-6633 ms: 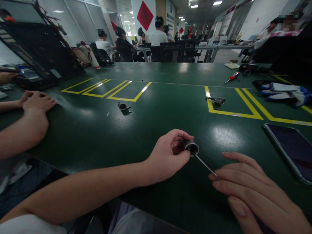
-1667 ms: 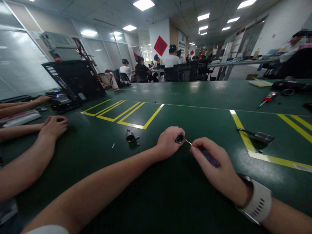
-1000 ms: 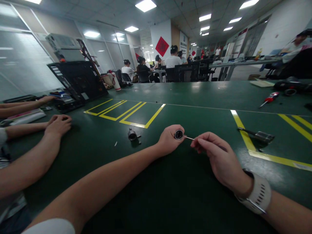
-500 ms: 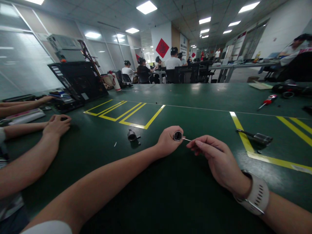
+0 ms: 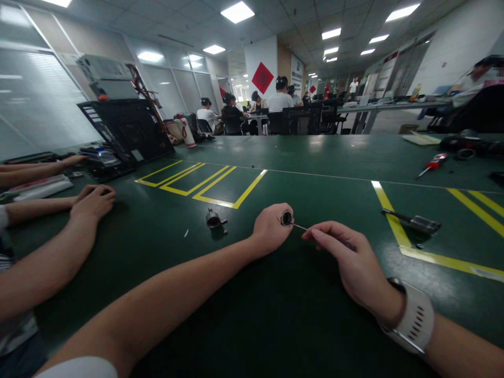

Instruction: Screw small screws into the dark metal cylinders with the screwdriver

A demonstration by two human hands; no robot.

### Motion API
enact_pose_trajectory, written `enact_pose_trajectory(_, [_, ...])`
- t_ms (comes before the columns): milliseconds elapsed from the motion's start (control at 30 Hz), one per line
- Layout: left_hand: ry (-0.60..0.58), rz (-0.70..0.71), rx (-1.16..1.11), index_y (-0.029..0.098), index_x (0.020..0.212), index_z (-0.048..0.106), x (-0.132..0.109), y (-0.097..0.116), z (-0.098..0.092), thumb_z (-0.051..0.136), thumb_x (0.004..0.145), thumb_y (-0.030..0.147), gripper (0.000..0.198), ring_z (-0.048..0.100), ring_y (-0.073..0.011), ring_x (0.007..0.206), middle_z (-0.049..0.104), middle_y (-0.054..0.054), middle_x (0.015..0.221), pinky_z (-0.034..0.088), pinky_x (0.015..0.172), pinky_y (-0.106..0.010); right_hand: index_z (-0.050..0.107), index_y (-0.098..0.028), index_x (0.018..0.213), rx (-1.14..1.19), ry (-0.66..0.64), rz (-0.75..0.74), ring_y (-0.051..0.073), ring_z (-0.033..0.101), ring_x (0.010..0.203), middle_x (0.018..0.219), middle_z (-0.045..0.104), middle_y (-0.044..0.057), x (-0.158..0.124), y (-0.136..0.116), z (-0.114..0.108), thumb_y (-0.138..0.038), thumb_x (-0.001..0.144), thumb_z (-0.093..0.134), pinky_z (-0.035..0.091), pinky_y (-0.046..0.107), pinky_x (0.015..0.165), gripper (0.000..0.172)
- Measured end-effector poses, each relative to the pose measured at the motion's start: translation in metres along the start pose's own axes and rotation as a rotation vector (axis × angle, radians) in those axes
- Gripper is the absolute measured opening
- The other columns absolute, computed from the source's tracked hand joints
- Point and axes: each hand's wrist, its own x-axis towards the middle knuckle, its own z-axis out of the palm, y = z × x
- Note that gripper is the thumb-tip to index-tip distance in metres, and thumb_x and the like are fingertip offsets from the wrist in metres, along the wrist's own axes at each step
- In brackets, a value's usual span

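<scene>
My left hand point(image 5: 271, 230) is closed round a small dark metal cylinder point(image 5: 287, 218), its open end turned to the right. My right hand point(image 5: 348, 262) pinches a thin screwdriver point(image 5: 301, 227) whose metal tip reaches into the cylinder's opening. Both hands rest on the green table point(image 5: 299, 325). A white watch point(image 5: 411, 319) sits on my right wrist.
A second small metal cylinder point(image 5: 212, 219) with tiny screws lies left of my hands. A tool point(image 5: 413, 221) lies on the yellow line at right, a red screwdriver point(image 5: 432, 163) farther back. Another person's arms point(image 5: 51, 247) rest at left by a black computer case point(image 5: 122, 131). People sit beyond.
The camera view rose from the hands to the room early on. Over the last second the hands stay nearly still, the screwdriver tip kept at the cylinder's opening.
</scene>
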Motion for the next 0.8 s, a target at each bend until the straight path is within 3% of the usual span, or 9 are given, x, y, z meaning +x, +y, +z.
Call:
enact_pose_trajectory(133, [0.005,0.053,0.03,0.017,0.07,0.055,-0.0015,0.001,-0.0006,0.056,0.075,0.017,0.005,0.048,-0.0111,0.062,0.054,0.003,0.066,0.033,0.056,-0.023,0.071,-0.021,0.077,0.052,-0.004,0.027,0.021,0.058,0.084,0.081,0.07,0.004,0.0027,-0.0015,0.0,-0.033,0.077,0.067,0.039,0.035,0.074,0.013])
enact_pose_trajectory(433, [-0.002,0.119,-0.227,0.015,0.068,0.052,0.0006,-0.0013,0.0009,0.06,0.075,0.023,0.013,0.046,-0.0078,0.057,0.052,0.004,0.064,0.036,0.054,-0.02,0.069,-0.02,0.075,0.215,-0.023,0.083,0.021,0.06,0.08,0.081,0.069,0.006,0.0084,-0.0054,-0.001,-0.032,0.076,0.063,0.044,0.034,0.069,0.014])
enact_pose_trajectory(667, [0.02,0.038,-0.038,0.016,0.069,0.054,-0.0006,0.0016,-0.0012,0.056,0.075,0.017,0.007,0.048,-0.0104,0.06,0.053,0.003,0.065,0.035,0.055,-0.022,0.069,-0.023,0.078,0.079,0.0,-0.003,0.019,0.056,0.084,0.083,0.068,0.002,0.003,-0.0013,-0.0005,-0.032,0.08,0.064,0.038,0.034,0.074,0.01])
enact_pose_trajectory(800, [-0.001,0.067,0.104,0.017,0.07,0.055,-0.0025,0.0053,-0.0031,0.054,0.074,0.013,0.006,0.05,-0.0124,0.064,0.055,0.002,0.068,0.034,0.056,-0.023,0.071,-0.022,0.081,0.01,-0.038,0.008,0.019,0.055,0.08,0.083,0.068,0.002,0.0002,-0.001,-0.0002,-0.032,0.079,0.067,0.036,0.034,0.073,0.011])
